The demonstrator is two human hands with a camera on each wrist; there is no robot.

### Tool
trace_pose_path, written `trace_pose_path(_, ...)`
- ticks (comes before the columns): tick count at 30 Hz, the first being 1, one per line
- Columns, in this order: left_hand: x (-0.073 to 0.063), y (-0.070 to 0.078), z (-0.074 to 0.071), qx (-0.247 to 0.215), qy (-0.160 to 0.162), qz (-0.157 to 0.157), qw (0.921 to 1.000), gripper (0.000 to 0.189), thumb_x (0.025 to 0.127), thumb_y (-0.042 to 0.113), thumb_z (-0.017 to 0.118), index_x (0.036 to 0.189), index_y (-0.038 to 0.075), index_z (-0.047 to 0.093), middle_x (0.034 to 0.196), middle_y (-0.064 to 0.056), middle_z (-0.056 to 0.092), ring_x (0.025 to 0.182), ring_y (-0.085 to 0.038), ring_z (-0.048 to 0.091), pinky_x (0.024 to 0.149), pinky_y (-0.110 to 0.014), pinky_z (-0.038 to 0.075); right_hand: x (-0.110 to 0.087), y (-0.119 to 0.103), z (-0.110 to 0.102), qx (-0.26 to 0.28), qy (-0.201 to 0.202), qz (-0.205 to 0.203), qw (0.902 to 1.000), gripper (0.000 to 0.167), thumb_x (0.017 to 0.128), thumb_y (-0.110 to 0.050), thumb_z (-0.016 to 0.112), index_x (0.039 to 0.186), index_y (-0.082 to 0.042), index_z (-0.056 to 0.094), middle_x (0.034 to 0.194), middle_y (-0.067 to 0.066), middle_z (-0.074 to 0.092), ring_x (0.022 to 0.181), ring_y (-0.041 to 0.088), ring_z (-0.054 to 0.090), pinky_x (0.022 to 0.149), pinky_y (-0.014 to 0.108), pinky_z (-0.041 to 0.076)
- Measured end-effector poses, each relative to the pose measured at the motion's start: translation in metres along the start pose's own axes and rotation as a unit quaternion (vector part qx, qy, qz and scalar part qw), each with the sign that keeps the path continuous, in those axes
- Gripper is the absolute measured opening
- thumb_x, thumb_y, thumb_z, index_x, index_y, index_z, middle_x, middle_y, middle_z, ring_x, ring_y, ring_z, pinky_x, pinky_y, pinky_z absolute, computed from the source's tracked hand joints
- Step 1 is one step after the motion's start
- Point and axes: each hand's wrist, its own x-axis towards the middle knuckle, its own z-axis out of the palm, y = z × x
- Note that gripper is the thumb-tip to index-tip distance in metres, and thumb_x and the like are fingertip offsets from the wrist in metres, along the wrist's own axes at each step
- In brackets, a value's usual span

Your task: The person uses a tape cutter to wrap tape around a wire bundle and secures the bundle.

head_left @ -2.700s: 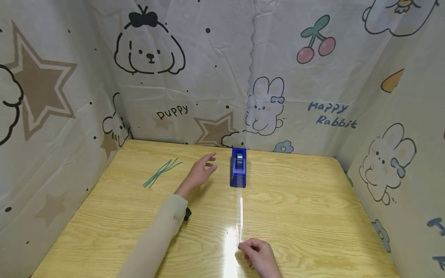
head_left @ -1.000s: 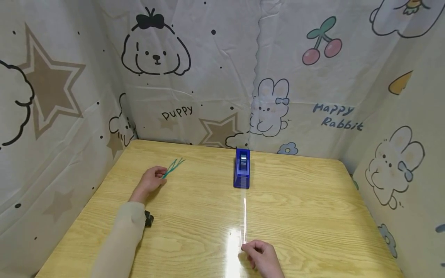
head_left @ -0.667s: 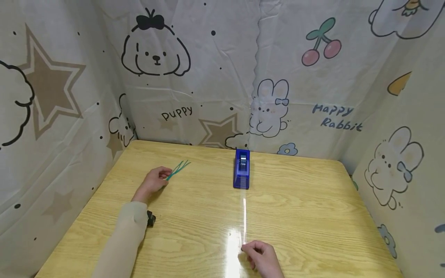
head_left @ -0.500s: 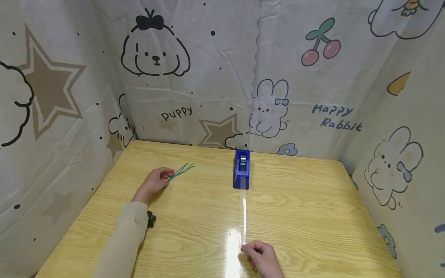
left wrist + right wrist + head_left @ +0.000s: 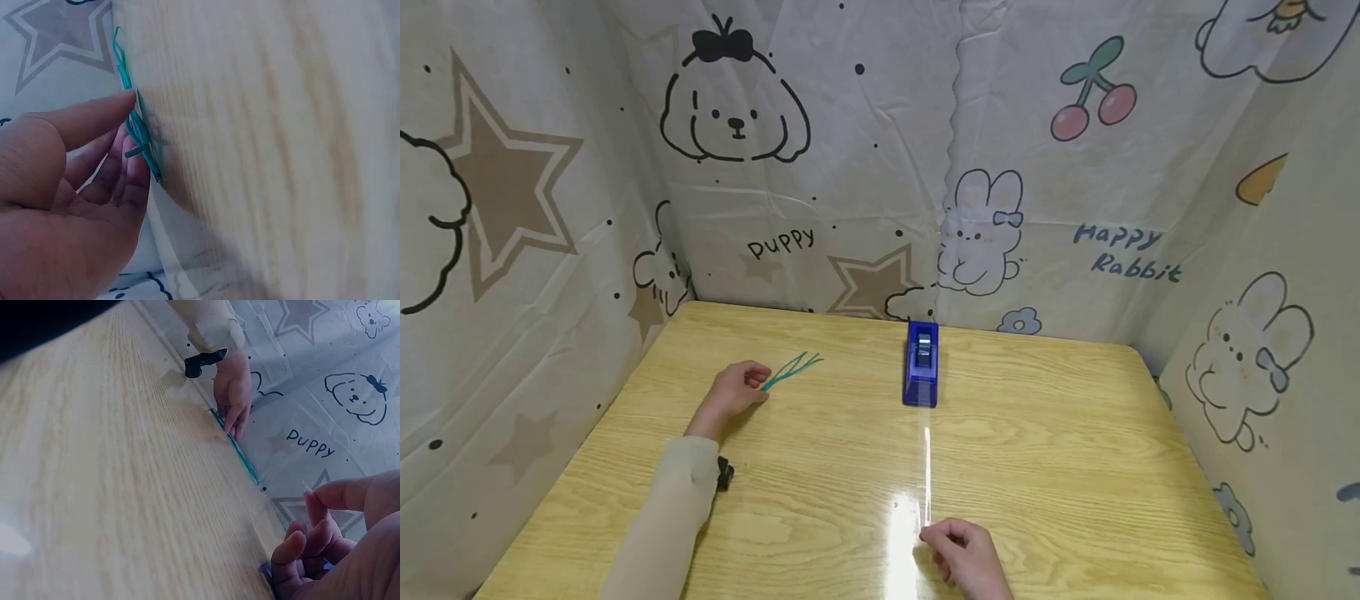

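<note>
My left hand (image 5: 737, 390), at the left of the table, pinches a bundle of thin teal wires (image 5: 793, 369) between thumb and fingers. Their free ends fan out to the right, close to the tabletop; in the left wrist view the wires (image 5: 139, 134) cross at the fingertips, one with a bent end. Near the front, my right hand (image 5: 966, 554) pinches the end of a clear tape strip (image 5: 927, 467). That strip runs straight back to a blue tape dispenser (image 5: 922, 367) holding a roll. In the right wrist view only a sliver of the dispenser shows behind my right hand (image 5: 350, 531).
The wooden table (image 5: 1060, 450) is walled on the left, back and right by a printed curtain (image 5: 865, 108). A bright reflection lies on the wood left of the right hand. A black wrist device (image 5: 725, 473) sits at the left sleeve.
My left hand has moved left from beside the dispenser and taken hold of the teal wires, shifting them to the right. My right hand keeps its grip on the tape, almost unmoved.
</note>
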Motion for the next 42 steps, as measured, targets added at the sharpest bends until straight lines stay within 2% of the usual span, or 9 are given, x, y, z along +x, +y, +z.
trace_pose_path(8,0.0011,0.0062,0.0035,0.021,-0.017,0.001,0.9996,0.024,0.095,-0.005,0.066,0.118,-0.009,0.067,0.109,-0.022,0.068,0.099,-0.031,0.062,0.090,-0.042,0.053,0.0009,0.0007,-0.0015,-0.006,-0.006,0.009,0.9999,0.030,0.098,-0.015,0.070,0.100,0.015,0.069,0.067,-0.004,0.058,0.057,0.009,0.051,0.052,0.019,0.047)
trace_pose_path(15,0.0024,0.0061,0.0066,0.045,-0.019,0.010,0.9988,0.017,0.098,-0.005,0.061,0.112,-0.008,0.068,0.101,-0.019,0.067,0.095,-0.029,0.061,0.087,-0.042,0.051,0.0004,-0.0007,-0.0005,0.001,-0.007,0.006,1.0000,0.030,0.097,-0.014,0.070,0.100,0.016,0.069,0.066,-0.004,0.058,0.057,0.008,0.051,0.051,0.018,0.046)
trace_pose_path(21,0.0033,0.0062,0.0065,0.053,-0.024,0.012,0.9982,0.016,0.099,-0.003,0.061,0.113,-0.007,0.068,0.102,-0.018,0.066,0.095,-0.028,0.061,0.087,-0.044,0.052,0.0005,-0.0007,-0.0004,0.001,-0.007,0.007,1.0000,0.029,0.097,-0.014,0.070,0.100,0.015,0.069,0.067,-0.004,0.058,0.057,0.008,0.051,0.051,0.018,0.046)
trace_pose_path(29,0.0047,0.0064,0.0063,0.051,-0.017,0.008,0.9985,0.014,0.098,-0.003,0.064,0.109,-0.005,0.071,0.099,-0.016,0.068,0.093,-0.026,0.062,0.085,-0.038,0.052,0.0008,0.0002,-0.0006,-0.005,-0.004,0.007,1.0000,0.029,0.097,-0.014,0.070,0.099,0.015,0.069,0.066,-0.004,0.058,0.055,0.008,0.050,0.051,0.018,0.046)
trace_pose_path(42,0.0065,0.0071,0.0073,0.081,-0.025,0.015,0.9963,0.013,0.099,-0.003,0.062,0.108,-0.006,0.071,0.100,-0.017,0.069,0.094,-0.028,0.062,0.088,-0.044,0.053,-0.0006,-0.0016,0.0000,-0.009,-0.004,0.003,0.9999,0.029,0.097,-0.015,0.070,0.099,0.014,0.070,0.067,-0.003,0.058,0.055,0.009,0.051,0.051,0.018,0.046)
